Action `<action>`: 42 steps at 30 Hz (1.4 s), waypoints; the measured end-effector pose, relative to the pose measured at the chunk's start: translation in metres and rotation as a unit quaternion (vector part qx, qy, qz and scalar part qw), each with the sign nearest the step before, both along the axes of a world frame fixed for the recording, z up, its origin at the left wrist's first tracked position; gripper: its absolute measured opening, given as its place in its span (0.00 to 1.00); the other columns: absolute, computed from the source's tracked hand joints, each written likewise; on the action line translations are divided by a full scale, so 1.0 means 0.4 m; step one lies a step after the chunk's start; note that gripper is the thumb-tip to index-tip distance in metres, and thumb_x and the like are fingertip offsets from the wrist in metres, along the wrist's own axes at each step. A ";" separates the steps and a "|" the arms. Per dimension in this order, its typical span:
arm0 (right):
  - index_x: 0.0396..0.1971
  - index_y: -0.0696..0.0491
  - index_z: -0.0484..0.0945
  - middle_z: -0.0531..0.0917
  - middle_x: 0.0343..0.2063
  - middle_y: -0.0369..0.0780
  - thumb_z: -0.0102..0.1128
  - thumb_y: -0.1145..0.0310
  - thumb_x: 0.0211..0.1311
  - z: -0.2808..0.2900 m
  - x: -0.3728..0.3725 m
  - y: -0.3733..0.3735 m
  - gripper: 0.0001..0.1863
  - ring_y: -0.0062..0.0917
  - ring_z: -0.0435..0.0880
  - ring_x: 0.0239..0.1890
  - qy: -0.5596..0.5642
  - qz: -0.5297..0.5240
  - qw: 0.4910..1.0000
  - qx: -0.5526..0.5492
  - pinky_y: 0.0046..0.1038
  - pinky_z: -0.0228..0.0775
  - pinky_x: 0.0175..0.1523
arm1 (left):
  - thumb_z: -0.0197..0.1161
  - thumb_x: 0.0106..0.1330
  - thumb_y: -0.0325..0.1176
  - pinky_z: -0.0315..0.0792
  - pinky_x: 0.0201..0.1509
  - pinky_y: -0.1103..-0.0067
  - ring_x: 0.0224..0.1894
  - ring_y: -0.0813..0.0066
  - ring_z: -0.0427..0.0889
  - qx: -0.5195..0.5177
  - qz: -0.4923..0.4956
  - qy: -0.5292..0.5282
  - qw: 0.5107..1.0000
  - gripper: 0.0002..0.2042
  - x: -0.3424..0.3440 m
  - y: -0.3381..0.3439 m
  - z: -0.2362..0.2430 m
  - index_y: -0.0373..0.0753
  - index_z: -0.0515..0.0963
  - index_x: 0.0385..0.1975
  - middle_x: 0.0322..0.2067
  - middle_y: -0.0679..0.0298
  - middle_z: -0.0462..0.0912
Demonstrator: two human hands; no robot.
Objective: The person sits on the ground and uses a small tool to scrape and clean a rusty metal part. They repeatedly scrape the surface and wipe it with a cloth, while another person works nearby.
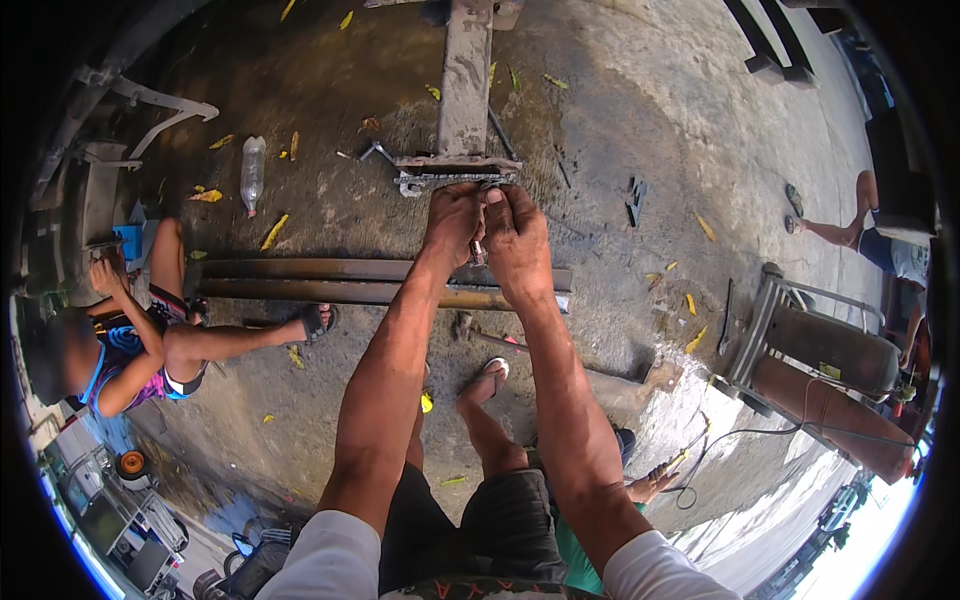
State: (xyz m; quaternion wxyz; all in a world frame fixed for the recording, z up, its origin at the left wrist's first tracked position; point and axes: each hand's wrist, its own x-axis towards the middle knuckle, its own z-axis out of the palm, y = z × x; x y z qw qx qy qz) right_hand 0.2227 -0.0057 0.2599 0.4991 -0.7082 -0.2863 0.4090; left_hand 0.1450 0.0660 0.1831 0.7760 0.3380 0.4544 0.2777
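Observation:
Both arms reach forward to a flat metal bracket (455,166) at the near end of a grey, dirt-streaked metal beam (465,85). My left hand (456,218) is closed with its fingers curled at the bracket's near edge. Beside it, my right hand (518,238) is closed too, thumb and fingers pinched together at the same edge. What the fingertips hold is hidden. A small shiny metal piece (479,252) shows between the two hands; which hand holds it, if either, I cannot tell. Left of the bracket lies a bent metal tool (378,152).
Long brown steel bars (300,291) lie across the floor below my hands, near a hammer (466,326). A plastic bottle (252,175) lies at left, near a seated person (130,350). At right stands a cart with gas cylinders (835,345); another person's hand (652,485) shows near my right arm.

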 end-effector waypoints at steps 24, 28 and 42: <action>0.50 0.57 0.77 0.83 0.42 0.50 0.74 0.44 0.54 0.030 0.144 0.039 0.34 0.48 0.84 0.41 -0.329 0.102 0.938 0.040 0.42 0.76 0.46 | 0.57 0.72 0.29 0.76 0.33 0.65 0.27 0.57 0.85 0.472 0.067 0.252 0.842 0.07 0.031 -0.035 -0.063 0.34 0.79 0.34 0.23 0.54 0.83; 0.46 0.56 0.78 0.83 0.38 0.48 0.74 0.49 0.56 0.037 0.178 0.058 0.28 0.49 0.84 0.43 -0.373 0.198 0.900 0.109 0.45 0.77 0.46 | 0.58 0.72 0.28 0.76 0.34 0.67 0.29 0.59 0.87 0.357 0.098 0.261 0.892 0.06 0.060 -0.075 -0.027 0.34 0.79 0.34 0.27 0.54 0.85; 0.41 0.56 0.76 0.84 0.36 0.48 0.69 0.55 0.62 0.123 0.203 0.064 0.20 0.47 0.86 0.42 -0.346 0.285 0.894 0.020 0.45 0.77 0.47 | 0.67 0.71 0.43 0.58 0.14 0.86 0.15 0.89 0.62 -0.051 0.184 -0.199 0.961 0.14 0.029 -0.115 0.094 0.39 0.82 0.44 0.39 0.62 0.88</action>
